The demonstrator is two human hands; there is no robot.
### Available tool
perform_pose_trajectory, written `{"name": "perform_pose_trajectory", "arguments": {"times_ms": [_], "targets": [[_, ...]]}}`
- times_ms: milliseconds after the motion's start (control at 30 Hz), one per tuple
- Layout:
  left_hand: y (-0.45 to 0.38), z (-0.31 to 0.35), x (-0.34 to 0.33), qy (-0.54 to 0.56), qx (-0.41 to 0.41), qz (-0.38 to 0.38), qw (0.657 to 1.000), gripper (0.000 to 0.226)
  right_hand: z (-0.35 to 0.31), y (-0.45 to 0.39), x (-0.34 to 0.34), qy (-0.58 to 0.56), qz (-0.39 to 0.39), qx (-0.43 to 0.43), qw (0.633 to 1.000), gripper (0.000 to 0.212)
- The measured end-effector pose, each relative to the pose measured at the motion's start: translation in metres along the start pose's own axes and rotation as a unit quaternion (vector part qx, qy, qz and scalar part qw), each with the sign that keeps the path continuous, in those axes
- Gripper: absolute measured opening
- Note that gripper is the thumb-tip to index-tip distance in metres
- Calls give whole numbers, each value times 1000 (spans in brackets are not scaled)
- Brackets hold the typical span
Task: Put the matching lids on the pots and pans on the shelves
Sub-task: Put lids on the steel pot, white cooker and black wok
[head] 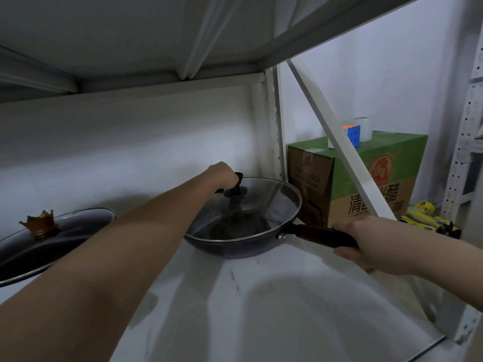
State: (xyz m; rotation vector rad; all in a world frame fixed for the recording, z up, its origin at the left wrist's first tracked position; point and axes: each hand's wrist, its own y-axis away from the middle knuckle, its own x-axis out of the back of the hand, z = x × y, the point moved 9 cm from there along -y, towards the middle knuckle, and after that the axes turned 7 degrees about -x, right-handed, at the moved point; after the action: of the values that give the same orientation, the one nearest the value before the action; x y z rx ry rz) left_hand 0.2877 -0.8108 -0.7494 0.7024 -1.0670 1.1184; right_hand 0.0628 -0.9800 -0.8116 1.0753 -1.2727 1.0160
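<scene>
Gripping the black knob (pixel 236 188) of the glass lid (pixel 245 207) with the left hand (pixel 222 175), fingers curled closed around it from the left side, forearm stretched diagonally across the white shelf (pixel 274 304). Clamped around the dark wooden handle (pixel 324 235) with the right hand (pixel 358 239), thumb underneath and fingers wrapped over the top, at the handle's outer end near the shelf's right edge. Lid seated on the dark pan (pixel 235 244), its metal rim following the pan's rim most of the way round, the far right side looking slightly raised, though hard to tell for certain. Pan resting on the shelf toward the back right corner, close to the white upright post (pixel 274 121). Further left on the same shelf, partly cut off by the frame edge, a second dark pan (pixel 23 265) already covered with a glass lid (pixel 65 226) topped by a golden crown-shaped knob (pixel 40 224), well apart from the first pan. Beyond the post, past a white diagonal brace (pixel 337 142), a green and brown cardboard box (pixel 366 178) with a colourful puzzle cube (pixel 352 135) and a white roll (pixel 363 129) on top. Beside the box's base, yellow packets (pixel 423 218).
</scene>
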Motion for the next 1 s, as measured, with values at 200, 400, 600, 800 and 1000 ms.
{"name": "perform_pose_trajectory", "arguments": {"times_ms": [200, 400, 600, 800, 1000], "targets": [[-3, 4, 2, -59, -9, -33, 998, 24, 1, 2, 0, -2, 10, -4, 1000, 26], [-9, 7, 1, -147, -28, -32, 988, 24, 4, -1, -2, -6, 13, -5, 1000, 27], [-13, 2, 3, -108, -46, -11, 993, 30, 4, -2, -1, -11, 24, 0, 1000, 27], [-4, 2, -1, -130, -39, -29, 990, 27, 4, -2, -3, -3, 22, 0, 1000, 30], [4, 6, 2, -71, -40, -45, 996, 34, 4, -1, -2, -3, 27, 4, 1000, 25]]}}
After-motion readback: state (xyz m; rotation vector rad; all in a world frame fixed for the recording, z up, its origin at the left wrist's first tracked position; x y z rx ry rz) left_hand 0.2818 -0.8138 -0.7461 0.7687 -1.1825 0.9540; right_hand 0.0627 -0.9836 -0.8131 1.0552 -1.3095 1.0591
